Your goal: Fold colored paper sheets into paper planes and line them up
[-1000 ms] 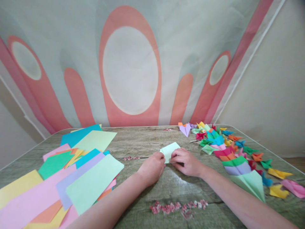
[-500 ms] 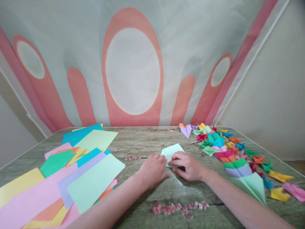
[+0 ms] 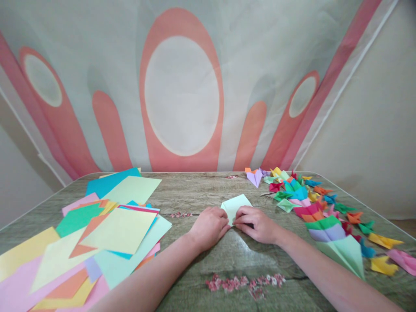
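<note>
A pale green sheet of folded paper (image 3: pixel 236 203) lies on the table in front of me, its far edge coming to a blunt point. My left hand (image 3: pixel 211 226) is closed, with its curled fingertips at the paper's near left edge. From the other side, my right hand (image 3: pixel 255 223) pinches the near edge between thumb and fingers. The two hands almost meet at the near corner, and they hide part of the lower paper.
Loose coloured sheets (image 3: pixel 120 229) overlap in a pile on the left. Many small folded paper pieces (image 3: pixel 325 221), several shaped like planes, fill the right side. Pink blossom patterns (image 3: pixel 245 282) mark the wood-look table (image 3: pixel 191 190). A printed backdrop (image 3: pixel 182 95) stands behind it.
My left fingers have curled in and my hands have come closer together at the paper's near corner. Pale yellow and orange sheets now lie on top of the left pile.
</note>
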